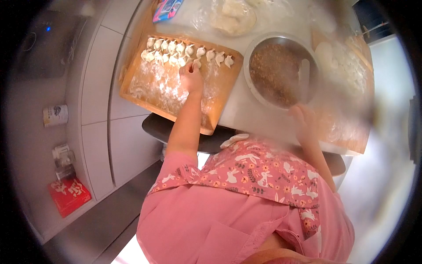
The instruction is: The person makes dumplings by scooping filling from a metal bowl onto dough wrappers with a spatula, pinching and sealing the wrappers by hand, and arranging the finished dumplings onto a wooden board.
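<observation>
My left hand (192,78) reaches over the floured wooden tray (154,90), its fingers pinched on a dumpling (197,63) at the end of the nearer row. Two rows of folded white dumplings (173,47) line the tray's far side. To the right stands a round metal bowl (251,86) with brown minced filling (272,70). A pale flat spatula (303,79) leans inside it. Near the bowl's front rim is my right hand (304,121); haze on the lens smears its fingers, and I cannot make out anything in them.
Dough (235,17) under clear plastic lies behind the bowl. A pink and blue packet (167,9) rests at the back left. On the right, a floured board (347,127) bears pale dough pieces (345,66), blurred. A dark stool (154,130) stands under the table edge.
</observation>
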`<move>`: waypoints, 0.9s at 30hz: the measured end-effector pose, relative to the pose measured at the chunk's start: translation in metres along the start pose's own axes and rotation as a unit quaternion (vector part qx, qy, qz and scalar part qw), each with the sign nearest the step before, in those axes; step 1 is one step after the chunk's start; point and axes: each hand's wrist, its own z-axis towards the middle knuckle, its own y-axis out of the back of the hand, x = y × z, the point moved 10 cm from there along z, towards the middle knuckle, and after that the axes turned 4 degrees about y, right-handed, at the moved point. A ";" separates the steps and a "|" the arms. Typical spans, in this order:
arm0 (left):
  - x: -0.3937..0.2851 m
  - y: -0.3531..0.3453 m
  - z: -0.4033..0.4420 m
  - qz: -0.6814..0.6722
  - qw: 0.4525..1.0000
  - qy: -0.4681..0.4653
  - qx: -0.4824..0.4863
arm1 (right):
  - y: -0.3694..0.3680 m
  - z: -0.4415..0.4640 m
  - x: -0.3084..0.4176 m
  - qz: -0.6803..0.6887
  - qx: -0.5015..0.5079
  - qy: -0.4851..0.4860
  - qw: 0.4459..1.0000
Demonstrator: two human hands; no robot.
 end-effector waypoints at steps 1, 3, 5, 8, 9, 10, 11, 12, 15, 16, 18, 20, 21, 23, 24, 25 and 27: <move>-0.004 0.003 0.000 -0.001 1.000 0.000 0.000 | 0.002 0.000 0.002 0.009 -0.011 0.016 1.000; -0.009 -0.002 0.000 0.017 0.998 0.021 0.056 | 0.004 0.001 0.004 0.018 -0.020 0.031 0.999; -0.021 0.006 -0.002 0.025 0.998 0.023 0.057 | 0.008 0.002 0.005 0.022 -0.042 0.041 0.998; -0.013 0.010 -0.005 -0.002 0.998 0.018 0.054 | 0.016 0.000 -0.026 0.012 -0.069 -0.043 0.997; -0.005 0.006 -0.007 -0.041 0.998 0.011 0.056 | 0.020 -0.002 -0.027 0.005 -0.080 -0.048 0.996; 0.022 -0.008 -0.006 -0.053 0.995 0.031 0.079 | 0.031 -0.005 -0.024 -0.010 -0.114 -0.026 0.993; 0.031 -0.004 -0.011 -0.022 0.999 0.004 0.039 | 0.046 -0.010 -0.024 -0.032 -0.152 -0.006 0.988; 0.002 0.023 -0.028 -0.072 0.990 0.107 0.065 | 0.050 -0.014 -0.037 -0.041 -0.138 -0.010 0.990; -0.001 0.036 -0.055 -0.147 0.979 0.096 0.109 | 0.063 -0.023 -0.044 -0.126 -0.167 -0.033 0.977; -0.006 0.038 -0.062 -0.148 0.978 0.093 0.114 | 0.063 -0.021 -0.049 -0.087 -0.172 -0.029 0.981; -0.020 0.041 -0.081 -0.090 0.978 0.100 0.159 | 0.059 -0.016 -0.055 -0.046 -0.176 -0.024 0.983; -0.044 0.053 -0.092 -0.056 0.980 0.064 0.178 | 0.047 -0.024 -0.035 -0.140 -0.194 0.086 0.967; -0.040 0.045 -0.095 -0.109 0.973 0.073 0.189 | 0.048 -0.024 -0.025 -0.138 -0.196 0.087 0.967; -0.041 0.039 -0.099 -0.164 0.962 0.081 0.201 | 0.025 -0.012 -0.023 -0.221 -0.022 -0.015 0.975; -0.050 0.039 -0.101 -0.180 0.962 0.055 0.197 | 0.017 -0.011 -0.026 -0.249 0.037 -0.048 0.967; -0.059 0.038 -0.104 -0.196 0.961 0.028 0.195 | 0.012 -0.006 -0.021 -0.265 0.038 0.007 0.963; -0.055 0.032 -0.110 -0.245 0.943 0.028 0.225 | 0.008 -0.007 -0.001 -0.322 0.038 0.070 0.943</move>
